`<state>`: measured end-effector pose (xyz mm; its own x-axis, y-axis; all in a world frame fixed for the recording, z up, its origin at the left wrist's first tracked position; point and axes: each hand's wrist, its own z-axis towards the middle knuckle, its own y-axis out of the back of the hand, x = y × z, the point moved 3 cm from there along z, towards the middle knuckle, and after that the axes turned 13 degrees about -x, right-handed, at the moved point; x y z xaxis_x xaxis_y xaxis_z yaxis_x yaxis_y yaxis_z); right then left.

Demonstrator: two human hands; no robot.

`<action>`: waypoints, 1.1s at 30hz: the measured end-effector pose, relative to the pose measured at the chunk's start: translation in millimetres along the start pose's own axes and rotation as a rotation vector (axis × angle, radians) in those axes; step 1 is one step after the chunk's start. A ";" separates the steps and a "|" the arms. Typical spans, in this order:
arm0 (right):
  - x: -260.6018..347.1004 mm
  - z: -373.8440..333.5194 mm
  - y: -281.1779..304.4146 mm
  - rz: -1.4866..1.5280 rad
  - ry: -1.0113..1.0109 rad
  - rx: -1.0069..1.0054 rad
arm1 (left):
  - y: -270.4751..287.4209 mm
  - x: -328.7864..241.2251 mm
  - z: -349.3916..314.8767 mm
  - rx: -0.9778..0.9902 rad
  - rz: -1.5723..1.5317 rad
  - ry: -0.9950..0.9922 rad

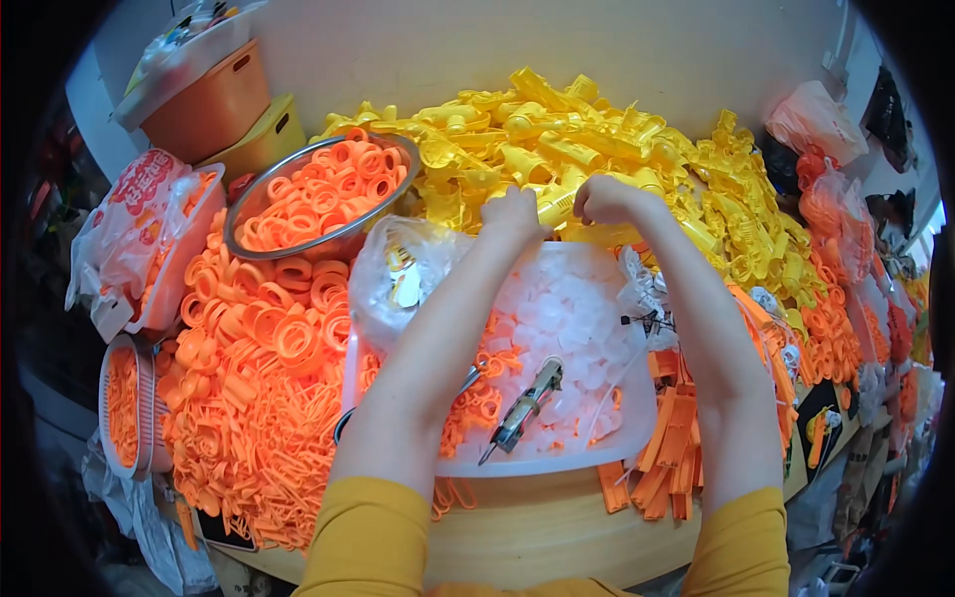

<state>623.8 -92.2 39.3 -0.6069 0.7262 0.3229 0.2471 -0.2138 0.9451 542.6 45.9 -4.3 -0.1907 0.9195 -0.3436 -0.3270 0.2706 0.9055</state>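
Observation:
Both my arms reach forward over a white tray (557,468) to the front edge of a heap of yellow plastic parts (537,119). My left hand (513,217) is closed, its fingers against a yellow plastic part (559,203) that lies between the two hands. Just right of that part, my right hand (619,202) is curled with fingers bent down; what they hold, if anything, is hidden. In the tray are translucent white discs (557,308), small orange parts (476,410) and a screwdriver-like tool (521,410) with a dark tip.
Orange rings fill a metal bowl (239,239) at the back left, above a pile of orange rings and clips (269,398). A clear bag (393,284) sits at the tray's left. Orange strips (671,448) and wired pieces (647,289) lie right. Bins (209,104) stand far left.

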 end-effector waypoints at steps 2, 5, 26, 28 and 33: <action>-6.9 -1.6 18.5 0.103 -0.127 -0.058 | -8.2 -1.8 2.7 -0.013 0.035 -0.012; -18.1 7.1 37.3 0.289 -0.284 -0.239 | -10.1 7.3 8.0 -0.030 -0.021 -0.041; 29.5 58.1 -50.3 -0.496 -0.253 -0.192 | 121.9 75.7 -45.6 0.119 -1.488 0.285; 34.2 53.5 -50.4 -0.526 -0.231 -0.174 | 126.2 83.2 -51.9 0.095 -1.503 0.350; 26.4 40.9 -38.0 -0.512 -0.082 -0.180 | 145.2 81.5 -74.6 0.039 -1.482 0.304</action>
<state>629.3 -38.2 9.9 -0.5529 0.8138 -0.1788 -0.2017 0.0775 0.9764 410.5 138.8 80.5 0.0995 -0.2735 -0.9567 -0.3665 0.8838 -0.2908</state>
